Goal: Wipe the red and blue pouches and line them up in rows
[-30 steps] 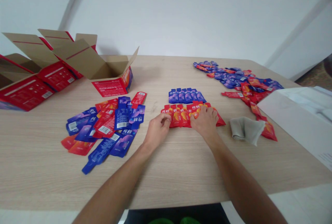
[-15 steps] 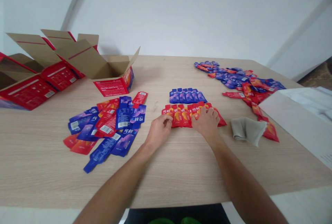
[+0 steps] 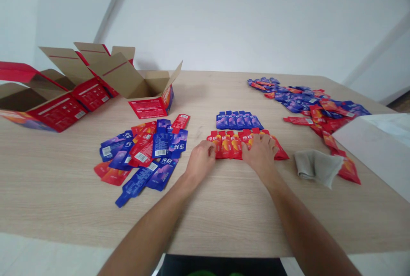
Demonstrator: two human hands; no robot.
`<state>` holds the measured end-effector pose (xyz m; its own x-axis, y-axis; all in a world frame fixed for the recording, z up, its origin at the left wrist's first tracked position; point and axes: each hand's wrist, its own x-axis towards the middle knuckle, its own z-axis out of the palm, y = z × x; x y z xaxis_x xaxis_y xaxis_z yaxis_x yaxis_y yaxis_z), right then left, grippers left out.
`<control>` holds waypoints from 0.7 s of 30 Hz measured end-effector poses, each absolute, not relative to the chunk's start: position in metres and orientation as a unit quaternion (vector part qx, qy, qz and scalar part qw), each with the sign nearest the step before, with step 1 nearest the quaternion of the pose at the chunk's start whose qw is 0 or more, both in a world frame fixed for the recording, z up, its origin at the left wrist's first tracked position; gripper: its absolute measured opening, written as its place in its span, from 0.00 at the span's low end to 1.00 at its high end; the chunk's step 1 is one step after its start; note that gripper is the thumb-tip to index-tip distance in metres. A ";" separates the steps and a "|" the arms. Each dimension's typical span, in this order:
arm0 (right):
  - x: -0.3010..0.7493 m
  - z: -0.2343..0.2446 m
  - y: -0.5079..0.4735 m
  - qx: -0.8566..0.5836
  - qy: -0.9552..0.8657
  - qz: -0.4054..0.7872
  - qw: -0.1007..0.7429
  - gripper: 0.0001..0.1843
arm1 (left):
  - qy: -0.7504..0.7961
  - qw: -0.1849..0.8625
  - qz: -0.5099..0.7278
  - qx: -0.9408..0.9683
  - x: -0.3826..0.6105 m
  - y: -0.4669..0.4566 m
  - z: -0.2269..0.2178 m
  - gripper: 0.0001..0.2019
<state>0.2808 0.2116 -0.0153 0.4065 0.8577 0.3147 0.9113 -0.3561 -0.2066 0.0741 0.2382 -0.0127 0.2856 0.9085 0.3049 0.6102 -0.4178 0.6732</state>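
A row of overlapping red sachets point(image 3: 226, 145) with orange fruit pictures lies flat on the table in front of me. At its left end my left hand point(image 3: 201, 158) is closed, fingers bent over the edge of the outermost sachet. My right hand point(image 3: 261, 153) rests across the right part of the row, fingers spread and touching the sachets, partly covering them. Just behind lies a row of overlapping blue sachets point(image 3: 238, 120), which neither hand touches.
To the left is a loose pile of red and blue sachets point(image 3: 162, 143). Open red cartons point(image 3: 147, 108) stand behind it. More mixed sachets point(image 3: 299, 99) spread along the right, near a folded grey cloth point(image 3: 317, 166) and a white box point(image 3: 374, 148).
The view has turned slightly left, so everything appears further right. Both hands stay at the red row, with only slight finger movement; the sachets lie much as before.
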 end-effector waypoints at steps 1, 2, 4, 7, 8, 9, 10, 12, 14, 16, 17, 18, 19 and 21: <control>0.277 -0.016 0.211 -0.810 -0.549 -0.073 0.190 0.22 | 0.502 0.189 0.329 0.778 0.071 0.241 -0.014 0.12; 0.272 -0.017 0.211 -0.798 -0.563 -0.068 0.204 0.21 | 0.511 0.156 0.319 0.783 0.068 0.245 -0.015 0.13; 0.261 -0.021 0.209 -0.765 -0.601 -0.055 0.227 0.19 | 0.530 0.088 0.291 0.792 0.060 0.252 -0.018 0.14; 0.243 -0.027 0.202 -0.701 -0.663 -0.033 0.260 0.16 | 0.576 -0.005 0.233 0.784 0.050 0.259 -0.024 0.16; 0.238 -0.028 0.200 -0.679 -0.681 -0.026 0.271 0.15 | 0.596 -0.029 0.213 0.774 0.047 0.260 -0.025 0.17; 0.233 -0.030 0.198 -0.660 -0.696 -0.020 0.281 0.14 | 0.617 -0.047 0.193 0.762 0.045 0.260 -0.026 0.17; 0.230 -0.031 0.196 -0.644 -0.707 -0.015 0.291 0.13 | 0.638 -0.061 0.176 0.747 0.043 0.260 -0.027 0.18; 0.226 -0.032 0.194 -0.623 -0.718 -0.008 0.309 0.12 | 0.677 -0.076 0.143 0.718 0.041 0.260 -0.028 0.21; 0.225 -0.033 0.194 -0.611 -0.722 -0.002 0.323 0.12 | 0.704 -0.076 0.112 0.697 0.042 0.259 -0.027 0.23; 0.226 -0.035 0.195 -0.604 -0.724 0.005 0.332 0.12 | 0.712 -0.061 0.086 0.694 0.043 0.257 -0.024 0.22; 0.227 -0.037 0.196 -0.602 -0.725 0.009 0.334 0.12 | 0.709 -0.051 0.076 0.699 0.043 0.256 -0.022 0.22; 0.228 -0.038 0.197 -0.601 -0.725 0.012 0.337 0.12 | 0.704 -0.041 0.068 0.706 0.044 0.255 -0.019 0.21; 0.229 -0.039 0.197 -0.600 -0.724 0.013 0.341 0.12 | 0.698 -0.034 0.062 0.713 0.044 0.254 -0.016 0.20; 0.230 -0.041 0.199 -0.597 -0.722 0.015 0.349 0.12 | 0.689 -0.026 0.054 0.722 0.045 0.252 -0.010 0.18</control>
